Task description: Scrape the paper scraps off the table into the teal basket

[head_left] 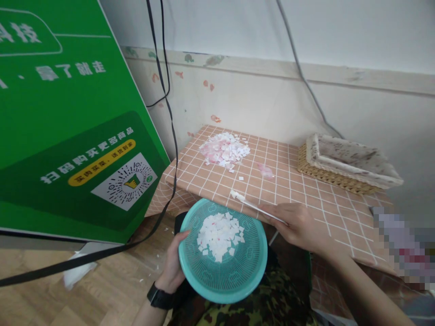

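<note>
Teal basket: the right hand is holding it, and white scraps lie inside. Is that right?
No, the hand is wrong: the head view shows the left hand holding the teal basket. White scraps do lie inside.

There are two hands (pixel 175 262) (pixel 295 227), two scrap heaps (pixel 224 149) (pixel 220 235), one colander (pixel 223 296), one basket (pixel 340 179), one stick (pixel 255 208), one watch (pixel 159 297).

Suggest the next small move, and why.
Probably draw the lone scrap toward the table edge with the stick: the stick's tip is near it, the right hand grips the stick, and the left hand holds the colander by that edge, scraps already inside.
</note>
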Tool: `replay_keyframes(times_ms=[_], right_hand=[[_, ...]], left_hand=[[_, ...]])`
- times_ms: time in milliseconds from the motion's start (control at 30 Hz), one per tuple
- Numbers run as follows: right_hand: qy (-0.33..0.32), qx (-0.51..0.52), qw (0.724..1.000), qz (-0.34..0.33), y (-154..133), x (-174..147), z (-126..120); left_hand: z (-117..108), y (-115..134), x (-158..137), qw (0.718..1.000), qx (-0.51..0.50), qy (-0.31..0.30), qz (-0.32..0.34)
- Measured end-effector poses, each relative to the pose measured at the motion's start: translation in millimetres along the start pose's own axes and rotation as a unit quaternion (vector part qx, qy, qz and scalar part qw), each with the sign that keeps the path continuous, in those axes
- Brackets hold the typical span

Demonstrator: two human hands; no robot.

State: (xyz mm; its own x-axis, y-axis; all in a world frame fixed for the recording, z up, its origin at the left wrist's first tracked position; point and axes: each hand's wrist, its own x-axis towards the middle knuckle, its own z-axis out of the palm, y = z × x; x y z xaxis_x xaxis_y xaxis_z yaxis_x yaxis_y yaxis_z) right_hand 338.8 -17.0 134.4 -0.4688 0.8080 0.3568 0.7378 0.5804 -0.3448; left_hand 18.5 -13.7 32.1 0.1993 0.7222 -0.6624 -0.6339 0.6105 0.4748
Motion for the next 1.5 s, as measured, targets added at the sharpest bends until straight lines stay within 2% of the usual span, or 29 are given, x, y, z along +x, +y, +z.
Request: replay_keyframes(times_ms=[133,267,333,467,667,867,1033,1167,1333,1500], right_hand=[[0.009,0.01,0.999,0.031,8,12,2],[0.043,0.019,0.996,0.081,13,13,-6],[0.022,0.05,0.994,0.098,12,11,-12],[-0.042,0.11,0.989,0.086,11,14,-15],[-0.01,0.123,0.982,0.143,31,34,-13],[0.031,0.123,0.957,0.26,39,10,-20],[0.04,0.145,0.943,0.298,27,-6,-7],[0.025,0.206,0.932,0.296,20,1,-1],[0.042,0.222,0.903,0.365,25,13,-2],[0.041,0.26,0.896,0.358,30,23,4]], left_hand=[[-1,1,-3,1.0,0.005,0.013,-0.003],[-3,3,-3,1.0,0.007,0.019,-0.016],[-4,3,-3,0.999,0.013,0.029,-0.023],[-3,4,-3,0.998,0.013,0.043,-0.047],[0,5,-2,0.996,0.004,0.04,-0.077],[2,8,-6,0.995,0.002,0.051,-0.084],[12,10,-9,0.993,0.007,0.083,-0.089],[15,10,-6,0.993,0.0,0.088,-0.079],[14,16,2,0.996,-0.002,0.062,-0.068],[20,28,7,0.997,0.009,0.052,-0.054]])
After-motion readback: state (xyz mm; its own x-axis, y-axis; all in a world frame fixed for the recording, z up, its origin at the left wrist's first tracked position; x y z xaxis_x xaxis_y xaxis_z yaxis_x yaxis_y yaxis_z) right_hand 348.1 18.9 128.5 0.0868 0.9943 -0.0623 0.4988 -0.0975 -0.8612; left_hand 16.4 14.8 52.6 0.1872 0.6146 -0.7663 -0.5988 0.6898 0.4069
